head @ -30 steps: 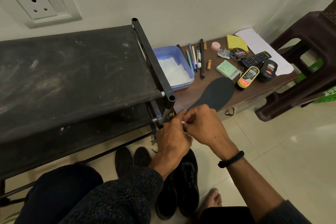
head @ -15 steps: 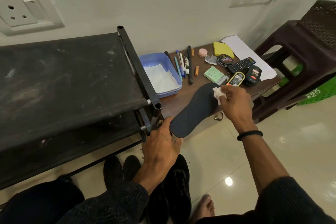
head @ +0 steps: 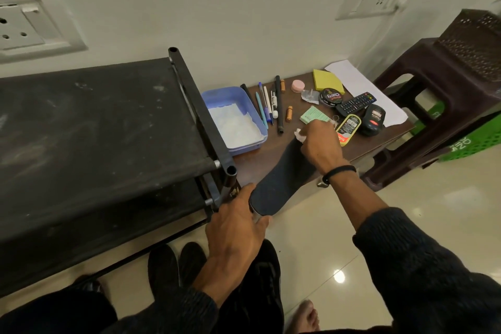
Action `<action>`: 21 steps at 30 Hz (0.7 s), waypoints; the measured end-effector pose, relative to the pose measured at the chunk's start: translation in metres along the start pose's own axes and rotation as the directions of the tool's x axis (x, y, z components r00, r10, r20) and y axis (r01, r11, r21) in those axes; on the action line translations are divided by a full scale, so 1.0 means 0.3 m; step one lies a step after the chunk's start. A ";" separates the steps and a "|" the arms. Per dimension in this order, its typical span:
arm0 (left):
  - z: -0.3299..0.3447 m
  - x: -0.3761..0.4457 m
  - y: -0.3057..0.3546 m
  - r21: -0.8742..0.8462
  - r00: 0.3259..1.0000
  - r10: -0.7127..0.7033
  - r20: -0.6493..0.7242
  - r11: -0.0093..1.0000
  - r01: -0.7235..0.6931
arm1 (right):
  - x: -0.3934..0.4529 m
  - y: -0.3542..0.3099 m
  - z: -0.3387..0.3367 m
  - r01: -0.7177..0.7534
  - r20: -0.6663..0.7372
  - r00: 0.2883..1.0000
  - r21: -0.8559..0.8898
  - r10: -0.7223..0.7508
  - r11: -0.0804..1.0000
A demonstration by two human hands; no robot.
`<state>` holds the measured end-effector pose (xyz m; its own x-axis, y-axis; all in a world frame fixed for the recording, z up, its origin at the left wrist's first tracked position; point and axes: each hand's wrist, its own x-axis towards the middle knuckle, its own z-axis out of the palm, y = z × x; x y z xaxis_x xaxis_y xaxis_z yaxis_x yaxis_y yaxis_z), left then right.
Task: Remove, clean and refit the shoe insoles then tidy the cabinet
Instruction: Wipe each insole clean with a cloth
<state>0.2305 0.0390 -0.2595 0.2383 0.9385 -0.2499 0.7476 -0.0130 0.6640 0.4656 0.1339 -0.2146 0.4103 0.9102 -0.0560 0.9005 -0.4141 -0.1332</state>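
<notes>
One dark flat insole (head: 282, 179): left hand (head: 238, 228) grips heel, right hand (head: 321, 141) pinches white tissue (head: 299, 135).

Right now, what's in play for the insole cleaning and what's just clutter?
In play: insole, tissue, left hand, right hand, shoes.
Clutter: pens, remote, polish tin, blue tray, stool.

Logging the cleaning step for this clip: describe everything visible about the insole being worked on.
The insole is a flat, dark grey, foot-shaped piece with a matte, slightly textured face, apparently foam or fabric. It lies slanted across the brown table's front edge, its near rounded end overhanging. The left hand grips that near end; the right hand presses a crumpled white tissue on the far end, which the hand partly hides.
</notes>
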 end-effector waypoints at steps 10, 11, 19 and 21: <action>-0.027 -0.019 0.029 0.007 0.998 0.026 -0.056 1.000 -0.025 | -0.404 -0.144 0.081 0.393 0.028 0.919 0.012 -0.394 0.919; -0.030 -0.020 0.031 0.011 0.997 0.036 -0.065 0.999 -0.035 | -0.435 -0.150 0.079 0.418 0.031 0.908 0.026 -0.419 0.908; -0.038 -0.017 0.043 0.022 0.999 0.002 -0.054 1.000 0.000 | -0.315 -0.049 -0.126 0.287 0.247 0.910 0.209 -0.334 0.935; -0.028 -0.008 0.040 0.044 0.999 -0.003 -0.045 0.999 0.005 | -0.192 0.000 -0.136 0.203 0.119 0.968 0.138 -0.220 0.969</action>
<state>0.2336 0.0393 -0.2452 0.2080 0.9532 -0.2195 0.7750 -0.0237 0.6315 0.4480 0.0814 -0.1710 0.1818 0.9729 -0.1425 0.9364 -0.2156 -0.2769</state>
